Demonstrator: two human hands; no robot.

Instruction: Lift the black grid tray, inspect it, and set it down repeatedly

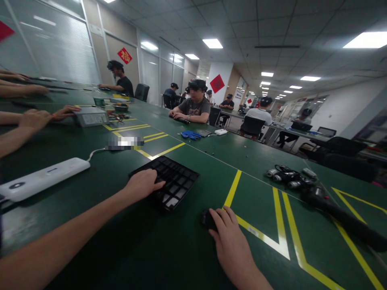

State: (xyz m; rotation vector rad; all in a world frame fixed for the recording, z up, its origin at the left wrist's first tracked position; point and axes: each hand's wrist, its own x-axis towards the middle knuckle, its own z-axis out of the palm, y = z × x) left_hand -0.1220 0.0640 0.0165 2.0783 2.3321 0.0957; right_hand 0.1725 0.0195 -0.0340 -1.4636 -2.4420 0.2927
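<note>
A flat black tray (pixel 178 186) divided into small square compartments lies on the green table, slightly tilted. My left hand (pixel 144 183) grips its left part, the thumb over the grid and the other fingers curled, partly hidden. Pale pieces (pixel 171 201) show in a few near compartments. To the right of the tray, my right hand (pixel 228 229) is closed around a small black rounded object (pixel 208 219), whose exact kind I cannot make out. The hand rests low at the table by a yellow tape line.
A white power-strip-like device (pixel 45 179) with a cable lies at left. Black cabled gear with silver cylinders (pixel 294 184) lies at right. Blue gloves (pixel 190 135) and a grey metal box (pixel 91 117) sit farther back. A co-worker's hands (pixel 36 119) touch that box; another person (pixel 195 102) sits opposite.
</note>
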